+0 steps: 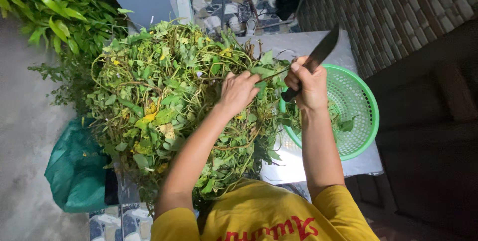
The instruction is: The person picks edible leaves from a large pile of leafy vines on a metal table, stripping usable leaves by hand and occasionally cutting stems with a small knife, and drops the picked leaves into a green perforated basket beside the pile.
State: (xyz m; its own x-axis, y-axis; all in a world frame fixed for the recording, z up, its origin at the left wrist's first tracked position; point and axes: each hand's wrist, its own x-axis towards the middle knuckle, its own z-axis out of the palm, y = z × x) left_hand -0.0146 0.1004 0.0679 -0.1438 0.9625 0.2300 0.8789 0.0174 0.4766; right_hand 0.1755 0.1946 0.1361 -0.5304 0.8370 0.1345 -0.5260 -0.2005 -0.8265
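knife [318, 54] handle hidden in right hand [308, 87]; left hand [238, 91] fingertips buried in vines [169, 101]

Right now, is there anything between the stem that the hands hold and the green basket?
Nothing visible blocks it. The thin stem runs from the left hand to the right hand, which also grips the knife. The green basket lies directly beside the right hand, open.

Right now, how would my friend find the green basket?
Start at the huge heap of leafy vines on the table. Just beyond the right hand holding the knife sits the green basket: round, plastic, full of tiny holes, nearly empty.
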